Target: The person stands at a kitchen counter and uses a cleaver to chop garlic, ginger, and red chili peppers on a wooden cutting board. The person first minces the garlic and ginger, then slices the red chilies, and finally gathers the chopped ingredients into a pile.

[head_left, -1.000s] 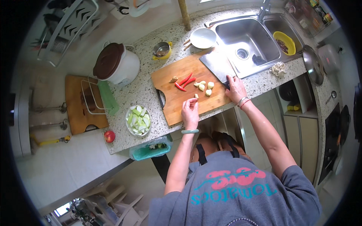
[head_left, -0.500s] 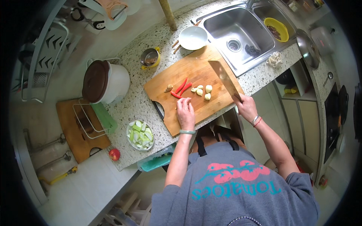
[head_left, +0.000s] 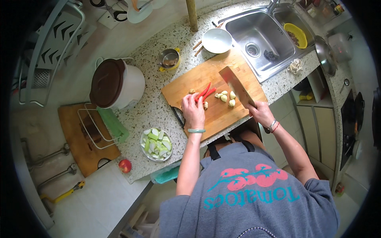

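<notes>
The right hand [head_left: 262, 114] is closed around the handle of a cleaver [head_left: 237, 85], whose broad blade slants over the right part of a wooden cutting board [head_left: 180, 91]; whether its edge touches the wood is unclear. The left hand [head_left: 193, 113], with a green bangle [head_left: 196, 131] at the wrist, is at the left part of the board, its fingers bent down beside the red chilies [head_left: 208, 94]. Whether those fingers grip anything cannot be told.

The chilies lie close together near the middle of the board, with peeled garlic cloves [head_left: 232, 102] grouped between them and the cleaver. A small brown knobbly piece [head_left: 192, 91] lies just beyond the left fingertips, and a pale piece [head_left: 206, 105] lies just right of that hand.

On the speckled tabletop [head_left: 152, 89], a bowl of cut green vegetable [head_left: 156, 144] stands left of the board, and a white bowl [head_left: 217, 41] stands at its far edge, near the steel sink [head_left: 258, 65].
</notes>
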Demonstrator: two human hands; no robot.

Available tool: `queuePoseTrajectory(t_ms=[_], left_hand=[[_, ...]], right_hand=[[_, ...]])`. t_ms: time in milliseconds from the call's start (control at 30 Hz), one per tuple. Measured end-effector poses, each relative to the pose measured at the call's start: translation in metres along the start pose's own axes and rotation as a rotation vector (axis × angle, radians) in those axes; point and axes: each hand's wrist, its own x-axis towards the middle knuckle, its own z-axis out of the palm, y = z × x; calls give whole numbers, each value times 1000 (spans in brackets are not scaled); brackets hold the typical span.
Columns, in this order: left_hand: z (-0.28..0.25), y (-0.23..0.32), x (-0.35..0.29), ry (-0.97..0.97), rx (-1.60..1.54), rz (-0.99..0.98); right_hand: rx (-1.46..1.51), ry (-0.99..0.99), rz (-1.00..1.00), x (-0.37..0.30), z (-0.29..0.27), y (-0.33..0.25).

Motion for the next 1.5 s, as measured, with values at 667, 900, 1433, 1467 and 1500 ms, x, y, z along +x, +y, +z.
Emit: queuePoseTrajectory(t_ms=[667,900,1433,1467,1500], left_hand=[[75,70,-37,-351,-115,172],[67,86,-29,-230,44,145],[95,77,-47,-183,-88,160],[96,78,-46,-173,-119,158],[98,78,-44,-163,-149,157]], right_hand=[[-212,-77,-93,10,-36,34],[-216,-87,-161,19,-45,32],[-247,-131,-161,14,-52,36],[-251,-123,-170,14,-52,37],[-255,-116,-179,14,-52,37]])
